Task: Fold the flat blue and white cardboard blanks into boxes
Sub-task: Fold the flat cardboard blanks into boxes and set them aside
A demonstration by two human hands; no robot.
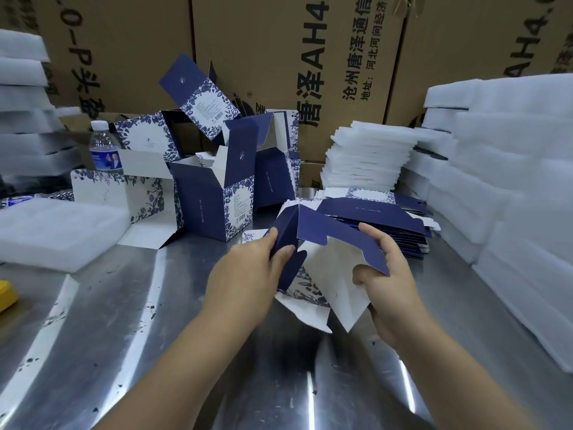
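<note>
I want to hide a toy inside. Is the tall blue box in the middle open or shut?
Open. The box stands upright with its lid flap up and its white inside showing.

Looks like a packing room in a warehouse or small factory: big brown shipping cartons (279,57) with printed Chinese text wall off the back, well beyond the fingers (372,235). White foam sheets (369,150) are stacked high on both sides of the fingers. A pile of flat blanks (372,212) sits just past them on a scuffed steel worktable (155,336), with folded boxes (217,206) off to their left.
</note>
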